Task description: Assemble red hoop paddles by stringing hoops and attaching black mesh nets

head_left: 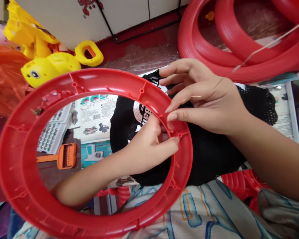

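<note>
A red plastic ring with a hollow, ribbed channel is tilted up above my lap. My left hand reaches through its middle and is closed on the right side of the rim, thumb lying over the channel. Over that same stretch of rim is my right hand, thumb and forefinger pinched together at the channel, the other fingers raised. Whatever is in the pinch is too small to make out. Under the hands lies a black cloth with white print. A small metallic piece sits at the channel's left side.
Yellow toy parts and an orange plastic bag are at the back left. Large red rings lie at the back right. An orange handle, a tray of small shiny balls and a printed box sheet show through the ring.
</note>
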Action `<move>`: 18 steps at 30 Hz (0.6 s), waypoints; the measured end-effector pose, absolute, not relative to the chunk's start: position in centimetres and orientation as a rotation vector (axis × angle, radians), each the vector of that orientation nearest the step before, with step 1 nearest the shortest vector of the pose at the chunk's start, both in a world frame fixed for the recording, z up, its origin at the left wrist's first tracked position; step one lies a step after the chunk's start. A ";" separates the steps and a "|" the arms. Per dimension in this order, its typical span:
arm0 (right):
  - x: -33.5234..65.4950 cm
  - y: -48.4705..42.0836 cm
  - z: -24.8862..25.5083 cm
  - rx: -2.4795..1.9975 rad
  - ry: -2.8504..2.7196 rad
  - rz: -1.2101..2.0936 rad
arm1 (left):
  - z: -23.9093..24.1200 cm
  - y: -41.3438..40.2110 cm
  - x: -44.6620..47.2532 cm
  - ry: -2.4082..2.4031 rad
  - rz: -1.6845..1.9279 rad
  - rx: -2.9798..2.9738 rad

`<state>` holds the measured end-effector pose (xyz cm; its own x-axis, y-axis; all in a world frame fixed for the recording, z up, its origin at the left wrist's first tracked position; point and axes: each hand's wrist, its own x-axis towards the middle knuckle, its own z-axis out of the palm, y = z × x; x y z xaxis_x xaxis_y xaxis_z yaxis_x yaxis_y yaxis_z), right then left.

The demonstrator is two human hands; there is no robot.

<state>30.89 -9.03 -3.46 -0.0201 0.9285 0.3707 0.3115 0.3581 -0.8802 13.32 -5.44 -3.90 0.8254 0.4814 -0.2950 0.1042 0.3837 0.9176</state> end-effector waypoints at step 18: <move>31.3 -9.0 -3.0 -1.225 -1.700 0.798 | -4.2 -6.2 13.2 0.450 0.261 0.949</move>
<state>31.30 -9.03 -2.96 -0.1377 0.9506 0.2783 0.3933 0.3103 -0.8655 13.22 -6.20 -4.23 0.8774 0.4062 -0.2552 -0.0192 0.5612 0.8275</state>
